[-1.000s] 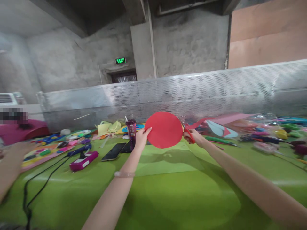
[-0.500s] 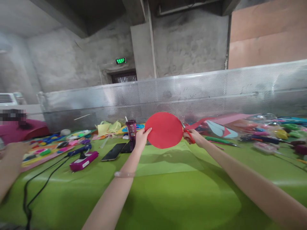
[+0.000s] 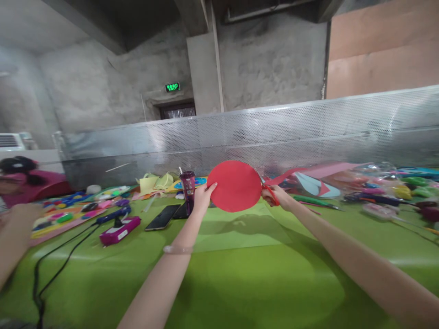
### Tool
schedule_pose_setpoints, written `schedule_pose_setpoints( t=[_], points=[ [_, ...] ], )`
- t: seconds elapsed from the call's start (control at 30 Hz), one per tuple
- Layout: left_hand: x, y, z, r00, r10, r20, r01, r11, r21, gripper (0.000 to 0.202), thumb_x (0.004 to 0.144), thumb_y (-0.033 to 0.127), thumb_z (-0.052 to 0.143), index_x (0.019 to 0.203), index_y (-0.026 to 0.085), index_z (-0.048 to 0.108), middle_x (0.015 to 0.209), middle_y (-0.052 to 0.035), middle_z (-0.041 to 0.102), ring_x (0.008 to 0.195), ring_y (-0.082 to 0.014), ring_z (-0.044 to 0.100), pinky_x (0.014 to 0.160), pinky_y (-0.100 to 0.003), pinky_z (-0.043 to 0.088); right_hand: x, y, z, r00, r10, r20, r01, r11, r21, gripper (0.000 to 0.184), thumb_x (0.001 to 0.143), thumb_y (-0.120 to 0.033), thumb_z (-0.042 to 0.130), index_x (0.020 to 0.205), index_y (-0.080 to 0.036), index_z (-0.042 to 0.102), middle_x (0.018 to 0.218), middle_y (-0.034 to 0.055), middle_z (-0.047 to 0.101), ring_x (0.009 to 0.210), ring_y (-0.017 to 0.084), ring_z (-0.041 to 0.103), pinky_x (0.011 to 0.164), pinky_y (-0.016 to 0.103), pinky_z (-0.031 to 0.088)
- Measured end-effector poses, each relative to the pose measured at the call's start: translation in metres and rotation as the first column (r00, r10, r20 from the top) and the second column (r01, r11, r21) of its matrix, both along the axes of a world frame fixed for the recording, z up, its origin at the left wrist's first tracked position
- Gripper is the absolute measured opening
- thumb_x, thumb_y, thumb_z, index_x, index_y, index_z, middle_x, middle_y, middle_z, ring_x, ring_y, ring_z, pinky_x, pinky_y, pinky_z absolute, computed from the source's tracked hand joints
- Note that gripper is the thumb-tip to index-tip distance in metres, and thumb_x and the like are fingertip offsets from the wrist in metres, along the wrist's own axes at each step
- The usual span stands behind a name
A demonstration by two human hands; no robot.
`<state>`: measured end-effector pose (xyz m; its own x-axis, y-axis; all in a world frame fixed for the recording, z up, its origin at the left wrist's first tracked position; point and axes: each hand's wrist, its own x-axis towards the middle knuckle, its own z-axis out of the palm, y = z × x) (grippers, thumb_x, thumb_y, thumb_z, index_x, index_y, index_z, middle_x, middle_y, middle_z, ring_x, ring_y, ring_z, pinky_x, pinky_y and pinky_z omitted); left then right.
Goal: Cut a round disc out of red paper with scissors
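Note:
A red paper disc (image 3: 234, 186) is held up above the green table cover (image 3: 240, 278). My left hand (image 3: 203, 197) pinches the disc's left edge, thumb on the front. At the disc's right edge my right hand (image 3: 277, 197) grips red-handled scissors (image 3: 269, 190), whose blades meet the paper's rim. A clear bracelet (image 3: 177, 249) circles my left wrist. A light green sheet (image 3: 236, 226) lies flat under the disc.
A purple tumbler (image 3: 188, 185) and two dark phones (image 3: 162, 216) lie left of my left hand. A magenta case (image 3: 120, 230) and black cable (image 3: 51, 269) are further left. Another person's arm (image 3: 12, 237) reaches in at far left. Coloured craft supplies (image 3: 384, 187) crowd the right; a perforated metal barrier (image 3: 308, 132) stands behind.
My hands and the disc stay almost still; the scissors shift slightly at the rim. The person at far left has moved their arm and head a little.

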<state>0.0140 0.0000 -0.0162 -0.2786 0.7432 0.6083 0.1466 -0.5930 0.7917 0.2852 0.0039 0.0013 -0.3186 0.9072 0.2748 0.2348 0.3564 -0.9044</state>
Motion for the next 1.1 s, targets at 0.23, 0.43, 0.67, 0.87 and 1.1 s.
schedule_pose_setpoints(
  t=[0.23, 0.43, 0.67, 0.87, 1.1],
  points=[
    [0.0002, -0.0007, 0.0005, 1.0, 0.019, 0.003, -0.019, 1.0, -0.006, 0.036, 0.067, 0.042, 0.064, 0.089, 0.014, 0.067, 0.092, -0.0079, 0.068, 0.09, -0.0246, 0.061, 0.079, -0.035, 0.048, -0.0001, 0.0019, -0.0013, 1.0, 0.004, -0.009, -0.004, 1.0, -0.004, 0.022, 0.062, -0.031, 0.057, 0.052, -0.019, 0.041, 0.041, -0.0072, 0.033, 0.036, 0.006, 0.033, 0.035, 0.02, 0.026],
    [-0.0003, 0.0, 0.0005, 1.0, 0.028, 0.006, -0.028, 1.0, -0.014, 0.036, 0.066, 0.043, 0.065, 0.088, 0.014, 0.067, 0.091, -0.008, 0.069, 0.088, -0.0246, 0.062, 0.077, -0.035, 0.048, 0.0005, 0.0036, -0.0016, 0.999, 0.026, -0.019, -0.026, 1.0, 0.005, 0.025, 0.063, -0.032, 0.058, 0.051, -0.019, 0.04, 0.042, -0.007, 0.032, 0.036, 0.006, 0.031, 0.035, 0.021, 0.024],
    [-0.0001, 0.0001, 0.0004, 1.0, 0.013, 0.009, -0.013, 1.0, -0.015, 0.037, 0.067, 0.043, 0.064, 0.09, 0.014, 0.067, 0.093, -0.0086, 0.068, 0.09, -0.0248, 0.061, 0.078, -0.035, 0.048, -0.0016, -0.0028, 0.0015, 1.0, -0.013, 0.003, 0.013, 1.0, 0.012, 0.021, 0.063, -0.029, 0.053, 0.049, -0.019, 0.041, 0.04, -0.0053, 0.036, 0.036, 0.007, 0.036, 0.037, 0.021, 0.029],
    [0.0003, -0.0011, 0.0008, 1.0, 0.006, 0.015, -0.006, 1.0, -0.018, 0.037, 0.066, 0.043, 0.065, 0.089, 0.014, 0.067, 0.091, -0.0083, 0.068, 0.089, -0.0248, 0.061, 0.078, -0.035, 0.048, -0.0008, -0.0016, 0.0005, 1.0, 0.017, 0.007, -0.017, 1.0, 0.027, 0.019, 0.063, -0.028, 0.052, 0.049, -0.018, 0.043, 0.039, -0.0053, 0.037, 0.036, 0.007, 0.036, 0.037, 0.021, 0.03],
    [0.0011, -0.0035, 0.0023, 1.0, 0.025, -0.014, -0.025, 1.0, -0.015, 0.035, 0.067, 0.043, 0.064, 0.088, 0.015, 0.067, 0.09, -0.0081, 0.068, 0.087, -0.0243, 0.062, 0.077, -0.034, 0.048, -0.0009, -0.0027, 0.0009, 1.0, 0.012, 0.01, -0.012, 0.999, 0.03, 0.022, 0.065, -0.031, 0.054, 0.05, -0.019, 0.042, 0.04, -0.0056, 0.036, 0.036, 0.007, 0.037, 0.036, 0.02, 0.029]
  ],
)
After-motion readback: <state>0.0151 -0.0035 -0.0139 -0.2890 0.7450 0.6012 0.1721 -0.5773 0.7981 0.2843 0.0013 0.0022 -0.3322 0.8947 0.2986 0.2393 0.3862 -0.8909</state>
